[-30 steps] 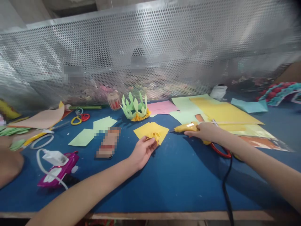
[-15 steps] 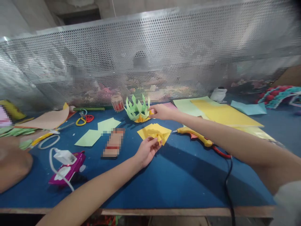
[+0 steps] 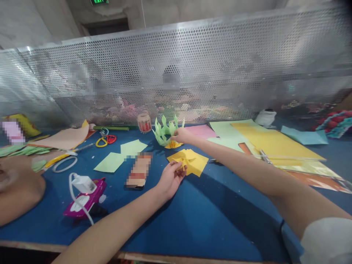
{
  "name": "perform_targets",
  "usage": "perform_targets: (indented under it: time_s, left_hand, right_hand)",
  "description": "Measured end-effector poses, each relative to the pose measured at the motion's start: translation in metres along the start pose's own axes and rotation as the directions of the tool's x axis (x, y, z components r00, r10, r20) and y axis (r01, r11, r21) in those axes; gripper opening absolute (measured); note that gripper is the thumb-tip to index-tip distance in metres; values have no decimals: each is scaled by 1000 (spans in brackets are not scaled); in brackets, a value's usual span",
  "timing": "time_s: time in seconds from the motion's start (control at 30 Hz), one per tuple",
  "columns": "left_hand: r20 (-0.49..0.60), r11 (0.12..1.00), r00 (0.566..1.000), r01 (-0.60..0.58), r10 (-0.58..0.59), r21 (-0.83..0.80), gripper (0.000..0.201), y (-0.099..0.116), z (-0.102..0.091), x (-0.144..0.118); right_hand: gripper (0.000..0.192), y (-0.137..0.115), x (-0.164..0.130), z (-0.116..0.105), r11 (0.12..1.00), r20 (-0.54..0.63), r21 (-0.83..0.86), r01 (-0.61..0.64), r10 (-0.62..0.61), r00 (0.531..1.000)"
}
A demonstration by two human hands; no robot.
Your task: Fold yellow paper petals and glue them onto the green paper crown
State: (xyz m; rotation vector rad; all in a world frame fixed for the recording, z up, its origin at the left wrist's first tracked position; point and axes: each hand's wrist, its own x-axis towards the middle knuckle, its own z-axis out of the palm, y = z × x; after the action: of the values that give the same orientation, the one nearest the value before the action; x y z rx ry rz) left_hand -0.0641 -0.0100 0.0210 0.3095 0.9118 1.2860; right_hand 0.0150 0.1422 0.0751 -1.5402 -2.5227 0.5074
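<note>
My left hand (image 3: 172, 179) pinches a small folded yellow paper piece (image 3: 184, 160) between thumb and fingers. Beneath that piece lie flat yellow paper squares (image 3: 200, 164) on the blue table. Farther back stands a green paper crown (image 3: 162, 135) with pointed leaf-like tips and a yellow folded piece (image 3: 173, 145) low on its front. The closed fingers of my right hand (image 3: 183, 136) are at the crown's right side and hide part of its rim. Whether they also hold something small is hidden.
A phone (image 3: 139, 171) and green paper sheets (image 3: 110, 162) lie left of my hands. A purple device with a white plug (image 3: 86, 198), scissors (image 3: 106, 140) and a co-worker's arm (image 3: 22, 190) are farther left. Large yellow sheets (image 3: 275, 141) lie right; a perforated metal screen (image 3: 209, 73) stands behind.
My right hand has shifted left, farther over the crown's right side. My left hand still pinches the folded yellow piece. The view has turned slightly, and my right forearm now covers the glue gun.
</note>
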Motion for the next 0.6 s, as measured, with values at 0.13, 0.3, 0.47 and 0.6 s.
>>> perform_targets:
  time_s: [0.13,0.3,0.47,0.6]
  left_hand:
    - [-63,1000,998,10,-10,-9,30,2,-2,3]
    - [-82,1000,996,20,-20,2,30,-3,-2,3]
    - [-23,1000,1000,-8,9,12,23,-7,-1,1]
    - [29,1000,1000,-9,9,-1,5,-9,-1,-3]
  right_hand:
    - [35,21,-17,-19,1000,-17,-17,9,-9,1000]
    - [32,70,-54,-43,1000,-42,-21,21,-22,999]
    - [29,94,-114,-35,1000,-338,1,-29,27,941]
    - [28,65,-168,-1,999,-567,-6,38,-35,823]
